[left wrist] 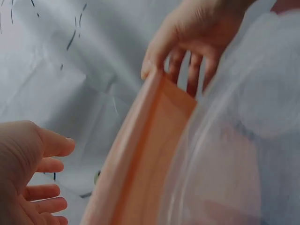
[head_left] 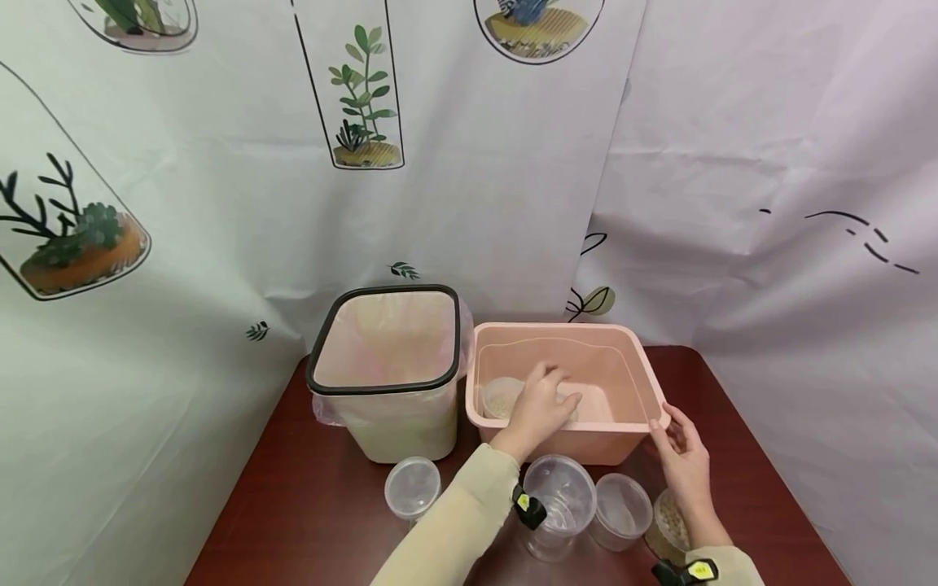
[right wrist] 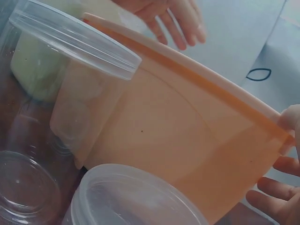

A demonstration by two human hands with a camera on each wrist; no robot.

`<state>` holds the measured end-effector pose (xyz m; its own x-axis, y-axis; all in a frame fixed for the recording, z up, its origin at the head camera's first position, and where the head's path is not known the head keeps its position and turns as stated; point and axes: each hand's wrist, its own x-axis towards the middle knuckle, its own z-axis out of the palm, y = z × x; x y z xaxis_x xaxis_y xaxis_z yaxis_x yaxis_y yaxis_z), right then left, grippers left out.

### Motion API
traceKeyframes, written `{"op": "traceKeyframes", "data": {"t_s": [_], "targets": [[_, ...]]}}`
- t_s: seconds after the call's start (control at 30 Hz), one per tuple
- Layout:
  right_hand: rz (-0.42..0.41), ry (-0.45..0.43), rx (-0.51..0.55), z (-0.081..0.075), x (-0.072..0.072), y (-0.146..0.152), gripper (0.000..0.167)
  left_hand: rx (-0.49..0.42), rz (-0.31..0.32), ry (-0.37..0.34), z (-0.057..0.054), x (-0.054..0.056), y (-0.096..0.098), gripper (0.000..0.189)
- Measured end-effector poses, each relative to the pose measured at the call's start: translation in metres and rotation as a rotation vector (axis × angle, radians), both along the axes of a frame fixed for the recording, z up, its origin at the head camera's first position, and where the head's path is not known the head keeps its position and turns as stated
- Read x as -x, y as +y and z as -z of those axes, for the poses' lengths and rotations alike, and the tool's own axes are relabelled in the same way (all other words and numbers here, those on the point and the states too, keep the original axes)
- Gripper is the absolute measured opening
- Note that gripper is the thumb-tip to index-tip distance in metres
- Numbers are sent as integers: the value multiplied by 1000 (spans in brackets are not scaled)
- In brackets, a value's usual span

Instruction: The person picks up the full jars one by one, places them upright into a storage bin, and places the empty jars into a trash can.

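A pink plastic basin (head_left: 586, 443) stands on the table, with a round clear jar (head_left: 501, 396) of pale contents inside at its left. Over the basin hovers my left hand (head_left: 541, 407), fingers loosely bent and nothing held. Another round container under that hand is mostly hidden. The left wrist view shows the same left hand (left wrist: 30, 173) apart from the basin rim. At the basin's front right corner my right hand (head_left: 685, 468) grips the rim, thumb on top and fingers below. In the right wrist view, the right hand (right wrist: 281, 187) holds that corner.
Left of the basin stands a bin (head_left: 403, 423) with a black rim and liner. In front are a lidded jar (head_left: 413, 488), a tall clear jar (head_left: 560, 505), a shorter jar (head_left: 621, 509), and a jar of beige pieces (head_left: 668, 529) partly behind my right wrist.
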<state>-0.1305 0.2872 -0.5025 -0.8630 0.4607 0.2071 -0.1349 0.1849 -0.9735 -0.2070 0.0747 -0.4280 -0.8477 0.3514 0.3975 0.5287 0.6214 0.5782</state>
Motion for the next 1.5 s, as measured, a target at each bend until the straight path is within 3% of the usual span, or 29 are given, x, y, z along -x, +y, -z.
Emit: {"op": "traceKeyframes", "data": {"t_s": [0.1,0.23,0.37,0.47,0.57,0.7,0.8,0.93,1.2,1.33,1.5], "targets": [[-18,-29,-36,1,0,5,49,-16,24,34,-6,-8,5,36],[-1,-47,-134,22,7,21,50,0,44,83,-12,-21,12,35],[7,-38,-166,9,-3,21,48,22,65,118,-19,-32,19,36],[-34,-3,-188,3,-9,27,46,48,80,158,-24,-39,24,37],[-27,24,-245,15,-10,41,46,63,106,216,-26,-44,29,37],[61,23,-238,1,-22,41,44,75,158,272,-27,-55,37,37],[123,1,-218,-9,-30,43,42,120,181,264,-26,-64,45,38],[182,-62,-190,-13,-39,50,43,201,206,228,-21,-77,57,42],[237,-129,-160,-14,-48,56,43,273,277,255,-6,-94,77,46],[256,-110,-179,-15,-50,60,41,298,276,207,2,-98,84,47],[276,-65,-155,-12,-55,65,40,381,282,200,14,-105,91,53]]}}
